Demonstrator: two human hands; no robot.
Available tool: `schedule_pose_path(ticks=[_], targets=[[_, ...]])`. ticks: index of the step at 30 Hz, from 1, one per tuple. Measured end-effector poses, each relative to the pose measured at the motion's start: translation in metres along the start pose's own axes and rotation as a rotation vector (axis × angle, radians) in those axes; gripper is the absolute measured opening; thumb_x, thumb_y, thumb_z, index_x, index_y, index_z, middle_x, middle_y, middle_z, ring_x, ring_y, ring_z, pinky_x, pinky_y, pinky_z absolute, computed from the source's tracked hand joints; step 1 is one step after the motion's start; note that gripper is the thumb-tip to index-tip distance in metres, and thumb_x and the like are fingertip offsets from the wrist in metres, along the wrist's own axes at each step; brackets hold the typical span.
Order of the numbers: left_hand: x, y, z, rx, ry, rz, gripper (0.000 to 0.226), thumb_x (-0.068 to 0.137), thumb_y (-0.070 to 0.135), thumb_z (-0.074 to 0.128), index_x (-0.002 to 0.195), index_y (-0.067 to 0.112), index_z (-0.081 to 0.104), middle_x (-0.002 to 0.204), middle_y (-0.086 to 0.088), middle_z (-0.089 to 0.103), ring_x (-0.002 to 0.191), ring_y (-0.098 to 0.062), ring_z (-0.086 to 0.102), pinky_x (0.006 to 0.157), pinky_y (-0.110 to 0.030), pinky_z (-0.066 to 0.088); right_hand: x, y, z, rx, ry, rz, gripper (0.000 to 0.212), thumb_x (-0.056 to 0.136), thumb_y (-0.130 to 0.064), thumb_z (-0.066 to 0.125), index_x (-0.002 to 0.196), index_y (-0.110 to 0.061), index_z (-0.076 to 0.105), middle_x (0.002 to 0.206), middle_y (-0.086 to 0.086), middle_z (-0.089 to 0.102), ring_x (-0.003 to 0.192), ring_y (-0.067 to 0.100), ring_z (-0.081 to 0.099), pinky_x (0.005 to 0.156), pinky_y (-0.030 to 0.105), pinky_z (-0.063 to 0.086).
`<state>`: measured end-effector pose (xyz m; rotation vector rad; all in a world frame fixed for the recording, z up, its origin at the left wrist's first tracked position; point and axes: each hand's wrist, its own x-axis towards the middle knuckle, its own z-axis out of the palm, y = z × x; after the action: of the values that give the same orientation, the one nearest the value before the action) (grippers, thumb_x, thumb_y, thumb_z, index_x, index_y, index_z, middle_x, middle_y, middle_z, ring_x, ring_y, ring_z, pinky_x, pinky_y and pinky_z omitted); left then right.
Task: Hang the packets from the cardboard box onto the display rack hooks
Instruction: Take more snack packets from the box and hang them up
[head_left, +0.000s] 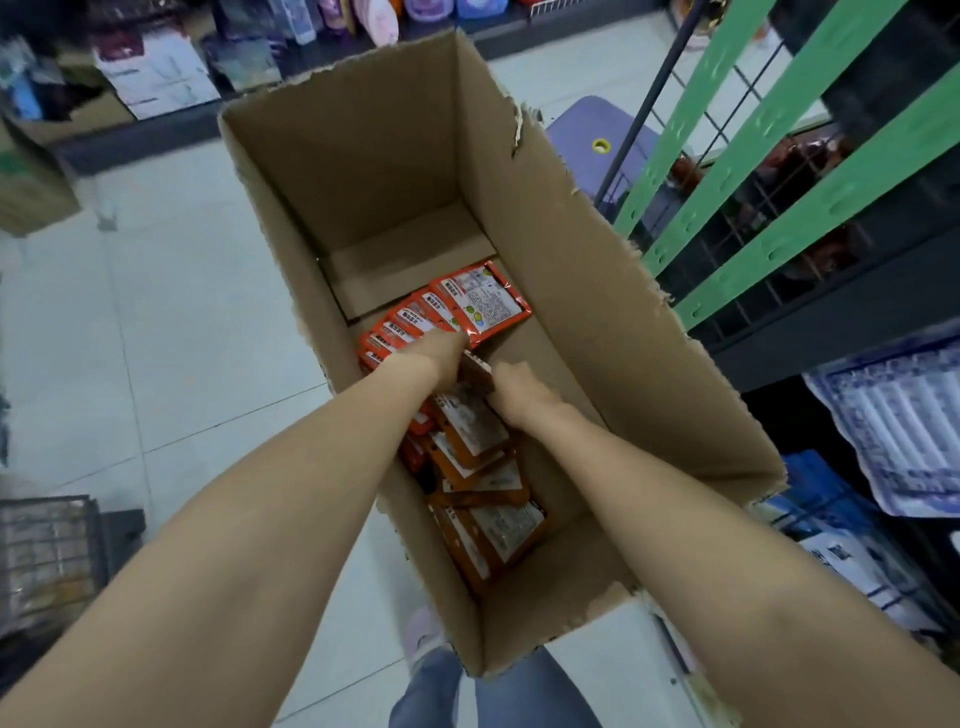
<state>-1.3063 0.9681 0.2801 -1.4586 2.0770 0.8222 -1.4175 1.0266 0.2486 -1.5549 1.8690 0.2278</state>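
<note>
A tall open cardboard box (571, 270) stands on the floor in front of me. Several red and orange packets (480, 304) lie in a row along its bottom, more of them (488, 525) nearer me. Both my arms reach down into the box. My left hand (441, 353) and my right hand (519, 389) meet over the row and together hold a small packet (475, 371) between them; the fingers are mostly hidden. The display rack (769, 171), with green perforated strips over a dark wire grid, stands to the right of the box.
A purple stool (597, 135) sits behind the box by the rack. Shelves of goods line the far wall. Blue and white packages (893, 415) fill the lower right shelf. A wire basket (47, 551) is at the left. The floor is pale tile.
</note>
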Motion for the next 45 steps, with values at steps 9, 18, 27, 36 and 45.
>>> schedule_pose_path(ticks=[9,18,27,36,45], targets=[[-0.081,0.02,-0.056,-0.301,0.49,0.273,0.013,0.092,0.015,0.056,0.093,0.004,0.063,0.103,-0.01,0.068,0.098,-0.027,0.059,0.077,-0.028,0.042,-0.086,0.024,-0.092,0.367,0.399,-0.1,0.008,0.084,-0.014,0.066,0.082,-0.007,0.065,0.08,0.01,0.066,0.078,0.026,0.062,0.059,0.032,0.04],[-0.211,0.115,-0.076,-0.626,0.637,0.749,0.014,0.091,0.021,0.06,0.091,0.01,0.067,0.076,-0.004,0.066,0.069,-0.013,0.057,0.065,-0.019,0.04,-0.27,0.049,-0.125,0.893,0.835,-0.154,0.008,0.083,-0.015,0.071,0.084,-0.007,0.069,0.076,0.005,0.071,0.069,0.014,0.068,0.063,0.035,0.055],[-0.318,0.29,-0.058,-0.673,0.469,1.151,0.027,0.082,0.014,0.071,0.063,0.019,0.053,0.053,0.009,0.045,0.042,0.002,0.036,0.047,-0.013,0.029,-0.462,0.134,-0.149,0.933,1.327,-0.075,0.019,0.087,-0.017,0.066,0.069,-0.016,0.066,0.051,-0.02,0.059,0.053,-0.008,0.051,0.057,0.008,0.037],[-0.396,0.469,-0.001,-0.61,0.452,1.44,0.005,0.086,0.008,0.065,0.09,0.011,0.069,0.078,0.009,0.06,0.067,-0.001,0.05,0.062,-0.007,0.038,-0.595,0.25,-0.142,0.846,1.604,0.081,0.01,0.086,-0.022,0.068,0.077,-0.019,0.069,0.077,-0.013,0.066,0.071,-0.011,0.058,0.074,0.016,0.043],[-0.405,0.576,0.008,-0.647,0.61,1.391,0.015,0.09,0.022,0.062,0.094,0.01,0.07,0.09,0.0,0.066,0.082,-0.01,0.054,0.072,-0.021,0.039,-0.626,0.334,-0.18,0.665,1.698,0.133,0.017,0.092,-0.02,0.06,0.084,-0.008,0.07,0.084,0.0,0.065,0.082,0.011,0.058,0.069,0.016,0.042]])
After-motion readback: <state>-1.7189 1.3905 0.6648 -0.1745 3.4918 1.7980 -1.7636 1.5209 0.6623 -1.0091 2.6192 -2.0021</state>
